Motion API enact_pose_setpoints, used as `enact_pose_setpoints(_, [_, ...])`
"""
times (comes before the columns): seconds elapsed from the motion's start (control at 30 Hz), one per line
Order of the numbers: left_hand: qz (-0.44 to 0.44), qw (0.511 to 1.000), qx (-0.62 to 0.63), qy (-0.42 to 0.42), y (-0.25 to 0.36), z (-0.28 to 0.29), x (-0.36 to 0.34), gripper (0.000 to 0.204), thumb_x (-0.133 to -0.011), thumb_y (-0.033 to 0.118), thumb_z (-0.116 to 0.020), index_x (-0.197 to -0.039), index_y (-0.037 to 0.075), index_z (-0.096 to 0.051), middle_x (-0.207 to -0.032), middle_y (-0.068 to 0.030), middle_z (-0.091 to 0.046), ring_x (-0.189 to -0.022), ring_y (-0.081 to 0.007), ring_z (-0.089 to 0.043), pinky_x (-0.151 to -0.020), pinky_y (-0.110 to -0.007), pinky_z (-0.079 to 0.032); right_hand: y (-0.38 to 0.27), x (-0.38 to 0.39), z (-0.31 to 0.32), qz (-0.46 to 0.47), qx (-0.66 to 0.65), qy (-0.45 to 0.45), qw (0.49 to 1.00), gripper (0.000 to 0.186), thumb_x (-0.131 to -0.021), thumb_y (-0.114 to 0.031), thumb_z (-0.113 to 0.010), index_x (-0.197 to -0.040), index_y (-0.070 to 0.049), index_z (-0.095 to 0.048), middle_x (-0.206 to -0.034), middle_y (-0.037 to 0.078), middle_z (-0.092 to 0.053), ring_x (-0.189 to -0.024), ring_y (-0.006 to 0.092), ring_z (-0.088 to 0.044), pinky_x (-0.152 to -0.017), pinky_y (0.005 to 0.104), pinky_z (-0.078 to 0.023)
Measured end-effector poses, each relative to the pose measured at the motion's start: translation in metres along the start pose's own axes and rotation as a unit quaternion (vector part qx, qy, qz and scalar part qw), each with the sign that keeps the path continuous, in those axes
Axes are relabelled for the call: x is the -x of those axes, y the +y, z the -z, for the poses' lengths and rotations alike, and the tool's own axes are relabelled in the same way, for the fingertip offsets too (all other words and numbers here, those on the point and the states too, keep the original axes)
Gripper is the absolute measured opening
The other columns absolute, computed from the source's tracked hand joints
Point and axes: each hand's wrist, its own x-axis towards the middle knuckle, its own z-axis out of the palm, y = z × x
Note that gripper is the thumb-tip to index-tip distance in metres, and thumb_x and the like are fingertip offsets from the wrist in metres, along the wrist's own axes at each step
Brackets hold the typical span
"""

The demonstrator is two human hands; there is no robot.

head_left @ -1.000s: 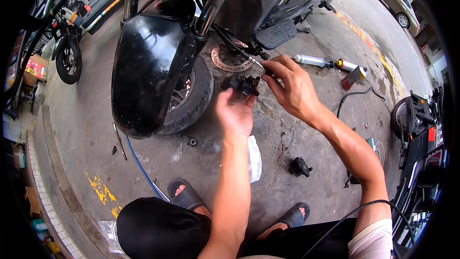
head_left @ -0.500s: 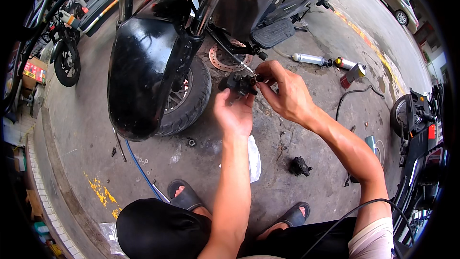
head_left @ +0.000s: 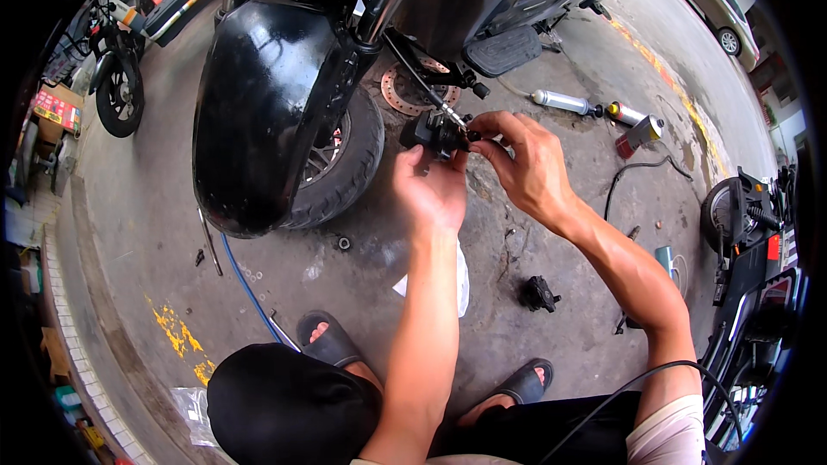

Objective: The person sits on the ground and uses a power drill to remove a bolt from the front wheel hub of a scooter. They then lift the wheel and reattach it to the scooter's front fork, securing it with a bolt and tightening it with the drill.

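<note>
My left hand [head_left: 432, 189] supports a black brake caliper [head_left: 435, 133] from below, palm up, with the fingers curled behind it. A brake hose [head_left: 431, 96] with a silvery end fitting comes down from the scooter to the caliper. My right hand [head_left: 521, 155] is closed in a pinch at the caliper's right end, beside that fitting. A small dark piece [head_left: 472, 135] shows at the fingertips; its kind is too small to make out. A second black caliper [head_left: 538, 294] lies on the ground below my right forearm.
The scooter's black front fender [head_left: 267, 112] and front wheel [head_left: 345, 164] stand left of my hands. Behind the caliper lies a brake disc [head_left: 401, 90]. A silver cylinder [head_left: 564, 102] and a spray can [head_left: 639, 136] lie to the right. White plastic [head_left: 463, 280] sits under my left forearm.
The view has shifted slightly. Both hands stay at the caliper, which now sits a little more level, and the right fingers keep their pinch at its end.
</note>
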Motion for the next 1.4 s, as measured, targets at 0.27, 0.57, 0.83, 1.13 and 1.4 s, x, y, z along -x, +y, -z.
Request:
enact_pose_setpoints(0.27, [-0.01, 0.999, -0.012, 0.041, -0.003, -0.004, 0.0, 0.046, -0.082, 0.022, -0.057, -0.122, 0.001, -0.062, -0.118, -0.0154, -0.065, -0.109, -0.0292, -0.06, -0.1, -0.044, -0.049, 0.001, 0.001, -0.001, 0.018, 0.025, 0.006, 1.0, 0.022, -0.083, -0.009, -0.076, -0.103, -0.006, -0.069, -0.088, 0.011, -0.07, -0.085, 0.0321, -0.067, -0.075, 0.0427, -0.053])
enact_pose_setpoints(0.57, [0.039, 0.995, -0.038, -0.088, 0.009, -0.003, -0.024, 0.069, -0.069, 0.024, -0.056, -0.135, 0.005, -0.058, -0.128, -0.0145, -0.064, -0.118, -0.04, -0.063, -0.102, -0.047, -0.049, -0.015, 0.003, -0.003, -0.05, -0.036, 0.009, 0.998, 0.017, -0.087, -0.005, -0.072, -0.103, 0.0, -0.067, -0.092, 0.018, -0.069, -0.084, 0.0334, -0.07, -0.074, 0.0394, -0.056])
enact_pose_setpoints(0.83, [0.068, 0.971, 0.099, -0.206, -0.032, -0.001, -0.041, 0.07, -0.09, 0.056, -0.069, -0.136, 0.004, -0.056, -0.133, -0.013, -0.06, -0.12, -0.0439, -0.059, -0.098, -0.061, -0.052, -0.024, 0.006, 0.032, 0.085, 0.221, -0.013, 0.972, 0.02, -0.087, -0.009, -0.068, -0.104, -0.001, -0.062, -0.085, 0.012, -0.063, -0.081, 0.0314, -0.066, -0.07, 0.0406, -0.055])
enact_pose_setpoints(1.13, [0.043, 0.977, 0.063, -0.198, -0.049, -0.013, -0.033, 0.051, -0.089, 0.039, -0.067, -0.131, 0.01, -0.06, -0.139, -0.0086, -0.056, -0.13, -0.0393, -0.051, -0.119, -0.061, -0.027, -0.041, 0.015, 0.041, 0.035, 0.345, 0.0, 0.938, 0.02, -0.087, -0.02, -0.068, -0.093, -0.003, -0.06, -0.081, 0.007, -0.057, -0.077, 0.0244, -0.061, -0.068, 0.0374, -0.053])
enact_pose_setpoints(1.4, [0.097, 0.988, 0.056, -0.108, -0.038, -0.016, -0.023, 0.05, -0.091, 0.038, -0.061, -0.126, 0.002, -0.058, -0.129, -0.0136, -0.059, -0.123, -0.0391, -0.055, -0.104, -0.054, -0.048, -0.038, 0.004, 0.025, -0.035, 0.379, 0.001, 0.925, 0.028, -0.095, -0.034, -0.063, -0.084, -0.008, -0.061, -0.071, 0.007, -0.062, -0.067, 0.026, -0.066, -0.061, 0.0398, -0.051])
